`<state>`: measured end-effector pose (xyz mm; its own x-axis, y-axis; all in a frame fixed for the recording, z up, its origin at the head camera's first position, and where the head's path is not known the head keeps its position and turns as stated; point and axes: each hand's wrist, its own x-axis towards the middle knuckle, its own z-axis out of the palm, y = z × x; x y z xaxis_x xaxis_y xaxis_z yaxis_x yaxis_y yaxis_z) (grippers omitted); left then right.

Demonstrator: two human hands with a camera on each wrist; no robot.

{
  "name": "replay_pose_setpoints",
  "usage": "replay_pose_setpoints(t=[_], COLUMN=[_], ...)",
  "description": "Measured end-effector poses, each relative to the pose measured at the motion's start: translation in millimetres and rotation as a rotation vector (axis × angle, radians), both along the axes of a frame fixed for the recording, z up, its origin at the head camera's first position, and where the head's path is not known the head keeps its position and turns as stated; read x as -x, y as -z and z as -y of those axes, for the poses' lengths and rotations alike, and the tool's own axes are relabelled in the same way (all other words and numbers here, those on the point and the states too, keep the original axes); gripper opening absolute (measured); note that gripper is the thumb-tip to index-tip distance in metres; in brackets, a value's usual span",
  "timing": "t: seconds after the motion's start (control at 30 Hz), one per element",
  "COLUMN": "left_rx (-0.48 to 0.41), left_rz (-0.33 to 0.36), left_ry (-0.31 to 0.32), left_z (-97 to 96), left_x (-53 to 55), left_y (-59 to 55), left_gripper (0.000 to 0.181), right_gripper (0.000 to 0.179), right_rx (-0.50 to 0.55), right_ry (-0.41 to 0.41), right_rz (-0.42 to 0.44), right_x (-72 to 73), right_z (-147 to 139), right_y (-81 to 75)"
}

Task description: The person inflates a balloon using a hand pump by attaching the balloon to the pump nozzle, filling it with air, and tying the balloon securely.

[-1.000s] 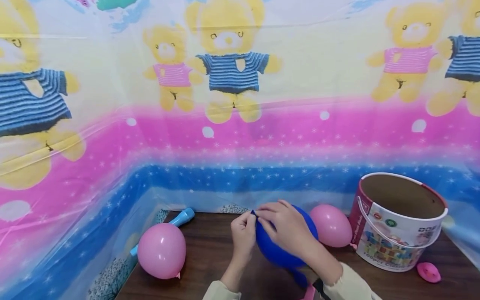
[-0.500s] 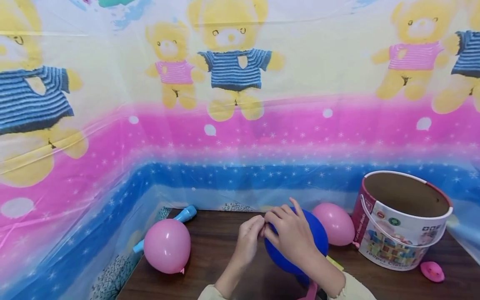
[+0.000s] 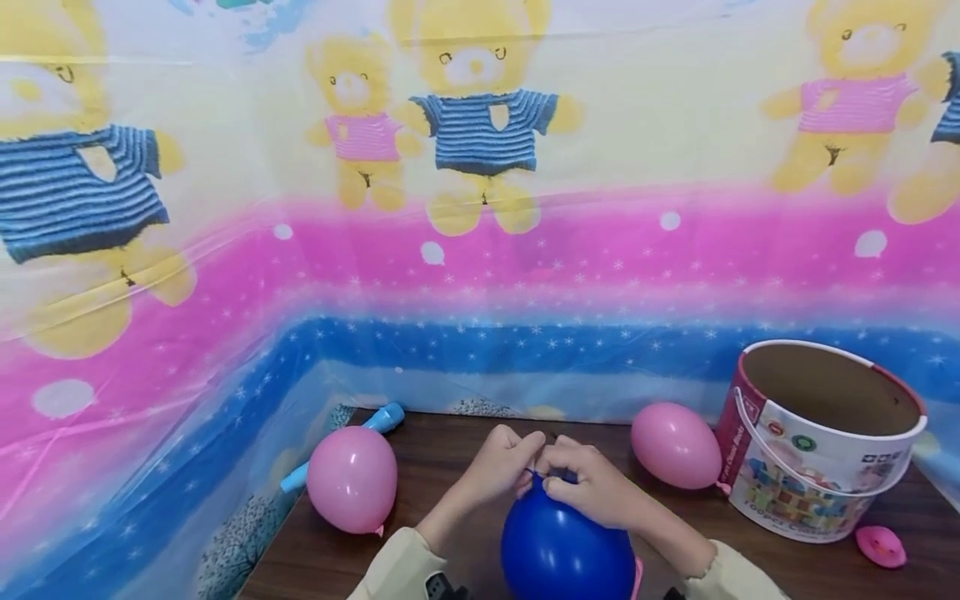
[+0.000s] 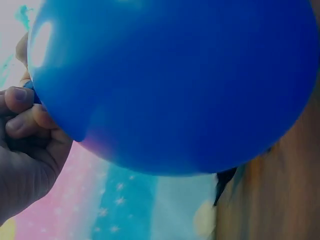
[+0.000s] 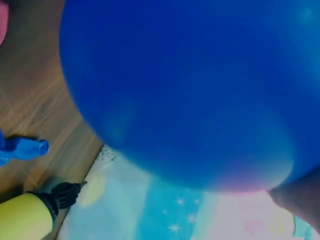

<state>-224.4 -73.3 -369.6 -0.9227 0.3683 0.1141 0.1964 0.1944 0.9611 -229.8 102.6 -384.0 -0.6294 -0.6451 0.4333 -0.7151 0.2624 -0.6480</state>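
Observation:
A blown-up blue balloon [image 3: 566, 542] hangs below both hands, its neck up. My left hand [image 3: 498, 468] pinches the neck between thumb and fingers; in the left wrist view its curled fingers [image 4: 20, 97] sit right at the small dark-blue neck. From the other side my right hand [image 3: 588, 479] pinches at the same neck, its fingers curled just over the top of the balloon. Most of the right wrist view is filled by the balloon [image 5: 185, 90], which hides much of the fingers there.
Pink balloons stand on the brown table at left [image 3: 352, 481] and right [image 3: 675, 446], the left one before a light-blue tube [image 3: 386, 417]. A white-and-red bucket [image 3: 817, 483] and pink toy [image 3: 881, 546] are at right. The right wrist view shows a limp blue balloon [image 5: 25, 148] and black-tipped yellow cylinder [image 5: 25, 220].
The blue balloon has swung from behind my right hand to below both hands, toward me. My hands have turned with it, both still at the neck. The head view has shifted slightly.

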Motion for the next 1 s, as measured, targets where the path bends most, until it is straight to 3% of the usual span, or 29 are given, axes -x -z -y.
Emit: replay_pose_setpoints(t=[0.07,0.17,0.23,0.33,0.4,0.5,0.6,0.7,0.87,1.0], left_rx=[-0.018,0.007,0.036,0.014,-0.064,-0.226,-0.367,-0.444,-0.501,-0.506], left_rz=[0.052,0.074,0.064,0.063,0.103,0.194,0.274,0.319,0.359,0.357], left_ry=[-0.012,-0.100,-0.178,-0.268,-0.287,-0.274,-0.251,-0.236,-0.168,-0.149], left_z=[-5.8,-11.2,-15.2,-22.8,-28.2,-34.5,-36.9,-36.9,-35.3,-36.3], left_x=[0.6,-0.8,-1.9,-2.5,-3.7,-7.9,-10.6,-10.7,-10.3,-10.0], left_y=[1.2,2.4,3.4,7.5,10.9,15.9,20.7,24.6,22.2,19.9], left_gripper=[0.054,0.051,0.051,0.052,0.053,0.054,0.053,0.050,0.046,0.045], right_gripper=[0.015,0.013,0.011,0.013,0.014,0.012,0.011,0.017,0.020,0.021], right_rx=[-0.024,-0.092,-0.151,-0.256,-0.315,-0.350,-0.314,-0.214,0.018,0.101], right_ry=[-0.066,-0.103,-0.076,0.036,0.136,0.251,0.324,0.341,0.292,0.254], right_rz=[0.118,0.177,0.098,-0.093,-0.229,-0.347,-0.409,-0.442,-0.531,-0.569], right_x=[2.2,6.1,8.4,8.5,8.0,6.8,7.3,6.6,3.7,0.9], right_z=[-7.1,-9.5,-8.5,-7.2,-7.8,-10.8,-12.7,-13.7,-18.1,-21.2], right_y=[-0.9,-4.1,-6.2,-11.3,-14.9,-16.8,-13.3,-3.1,9.6,11.8])
